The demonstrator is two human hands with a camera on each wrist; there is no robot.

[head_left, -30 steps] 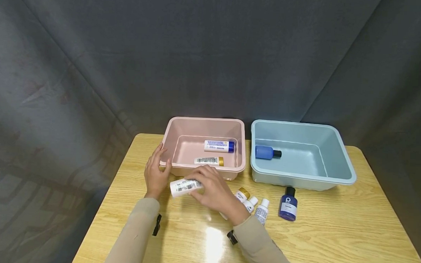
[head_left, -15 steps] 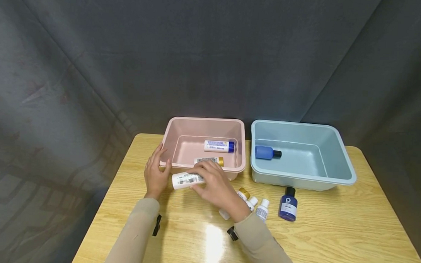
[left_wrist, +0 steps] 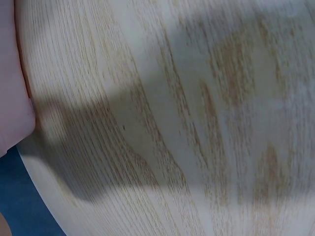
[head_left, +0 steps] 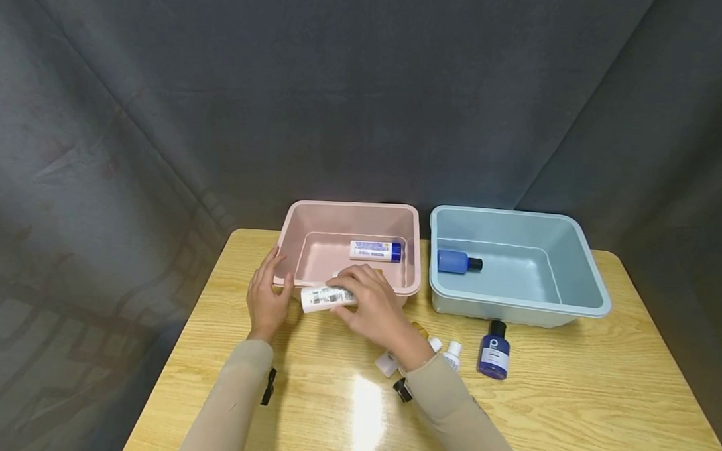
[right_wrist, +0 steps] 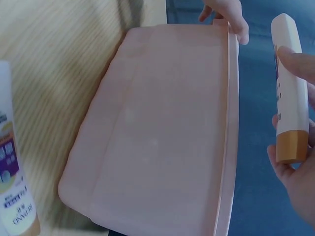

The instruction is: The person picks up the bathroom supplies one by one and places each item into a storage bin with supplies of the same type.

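Observation:
My right hand (head_left: 373, 309) grips a white tube with a gold cap (right_wrist: 290, 93), held just above the front rim of the pink bin (head_left: 349, 209). In the head view the hand covers the cap, while the tube's printed label (head_left: 327, 297) faces up. My left hand (head_left: 266, 308) rests at the bin's front left corner, its fingers fairly straight along the side and the thumb by the front rim. Inside the pink bin lies a white tube with a blue cap (head_left: 372, 251). My right hand mostly hides a second, gold-capped tube in there.
A light blue bin (head_left: 516, 304) stands to the right, holding a blue bottle with a black cap (head_left: 453, 261). A dark blue bottle (head_left: 494, 353) lies before it. White bottles (head_left: 452, 353) and a gold-capped tube (right_wrist: 15, 182) lie on the wooden table (head_left: 570, 392), partly behind my right forearm.
My right hand has moved the tube slightly up and right towards the pink bin, covering more of the gold-capped tube inside. My left hand has stayed at the corner.

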